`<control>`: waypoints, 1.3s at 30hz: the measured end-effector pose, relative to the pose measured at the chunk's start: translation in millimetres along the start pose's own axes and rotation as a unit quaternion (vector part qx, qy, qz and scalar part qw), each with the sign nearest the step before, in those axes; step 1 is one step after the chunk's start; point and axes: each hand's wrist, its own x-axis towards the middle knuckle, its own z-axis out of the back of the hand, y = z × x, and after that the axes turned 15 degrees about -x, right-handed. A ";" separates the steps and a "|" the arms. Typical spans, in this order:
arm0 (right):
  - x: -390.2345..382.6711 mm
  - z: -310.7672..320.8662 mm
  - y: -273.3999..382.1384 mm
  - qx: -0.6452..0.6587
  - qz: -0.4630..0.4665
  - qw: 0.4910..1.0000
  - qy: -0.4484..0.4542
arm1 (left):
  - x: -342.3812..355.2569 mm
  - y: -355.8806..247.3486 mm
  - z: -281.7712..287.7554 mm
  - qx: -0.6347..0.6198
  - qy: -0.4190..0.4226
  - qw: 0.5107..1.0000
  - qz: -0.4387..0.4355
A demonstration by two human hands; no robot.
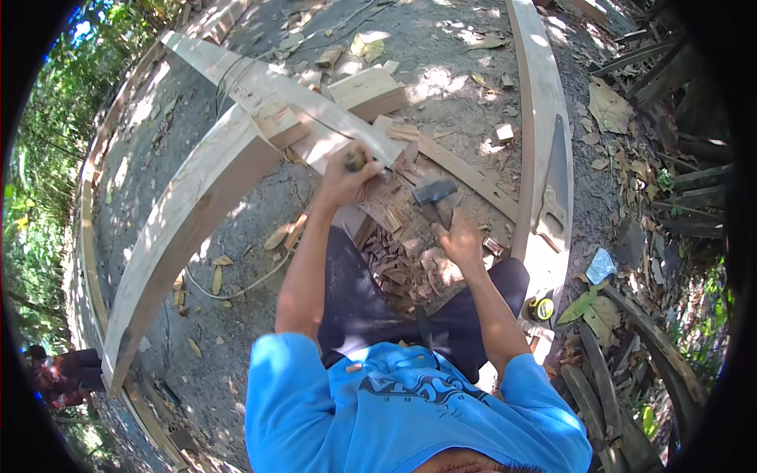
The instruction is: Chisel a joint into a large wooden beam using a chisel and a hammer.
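Observation:
My left hand [344, 180] is closed around a chisel [356, 161]; its round handle end shows, and the blade is hidden. It rests at the near end of a pale squared timber [311, 109], which crosses over another thick beam. In my right hand [462, 238] is a hammer [435, 191], gripped by its handle. The dark hammer head is a little right of the timber's end, apart from the chisel. Wood chips [398, 272] lie heaped on the ground between my knees.
A long thick beam [185, 213] runs down the left. On the right a plank [544, 142] carries a handsaw [555, 177] and a yellow-black tape measure [541, 308]. A cord [236, 295] curves over the ground. At the far left edge is another person [67, 374].

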 end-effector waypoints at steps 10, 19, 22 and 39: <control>15.1 -5.4 -15.0 0.032 -0.072 0.973 0.218 | -102.2 -99.3 -56.1 0.096 -0.175 0.980 -0.016; 15.5 -5.5 -4.5 0.021 -0.126 0.966 0.226 | -126.5 -57.1 -63.3 0.340 0.178 0.923 0.022; 23.1 7.4 6.7 -0.020 -0.146 0.955 0.259 | -123.5 -50.7 -39.8 0.295 0.229 0.928 -0.002; 54.9 28.3 37.5 -0.180 -0.190 0.906 0.333 | -38.5 15.2 15.7 0.086 0.419 0.825 -0.369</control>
